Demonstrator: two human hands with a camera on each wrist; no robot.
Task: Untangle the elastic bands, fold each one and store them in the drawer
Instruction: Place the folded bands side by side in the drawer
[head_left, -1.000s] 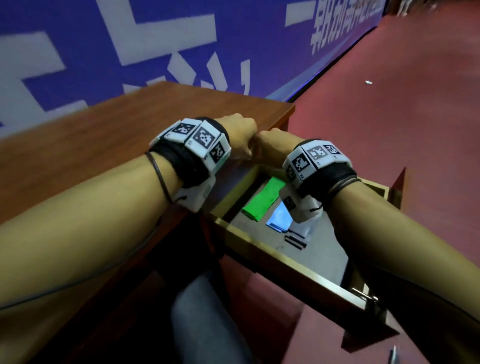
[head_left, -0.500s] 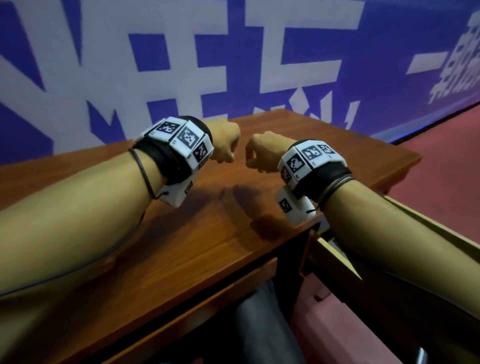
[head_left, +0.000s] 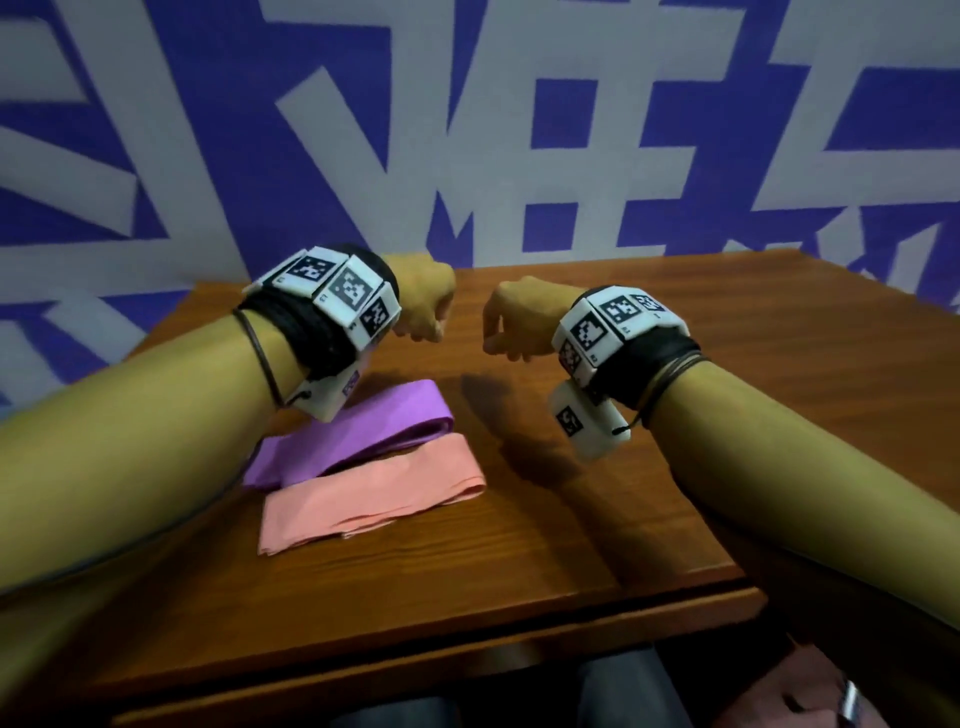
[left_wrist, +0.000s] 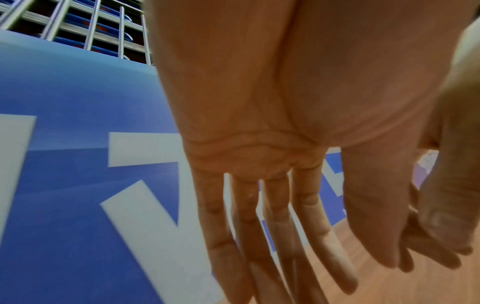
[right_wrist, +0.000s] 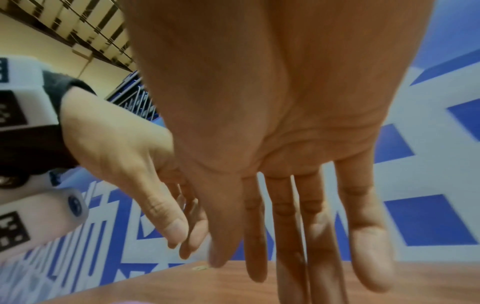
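Note:
Two folded elastic bands lie side by side on the wooden table (head_left: 649, 519): a purple band (head_left: 358, 434) and, nearer to me, a pink band (head_left: 374, 493). My left hand (head_left: 423, 312) hovers above the table just beyond the purple band, with its fingers hanging down. My right hand (head_left: 511, 322) hovers a short way to its right. In the left wrist view the left hand (left_wrist: 272, 216) shows straight, spread fingers holding nothing. The right wrist view shows the right hand (right_wrist: 298, 216) the same way, empty. The drawer is out of view.
A blue wall with large white lettering (head_left: 519, 130) stands right behind the table. The table's front edge (head_left: 415, 639) runs across the bottom of the head view, with my lap below it. Bare wood lies to the right of the bands.
The head view has swung left, from the open drawer holding a green band to the table top, and the purple and pink bands have come into sight. My hands have moved apart.

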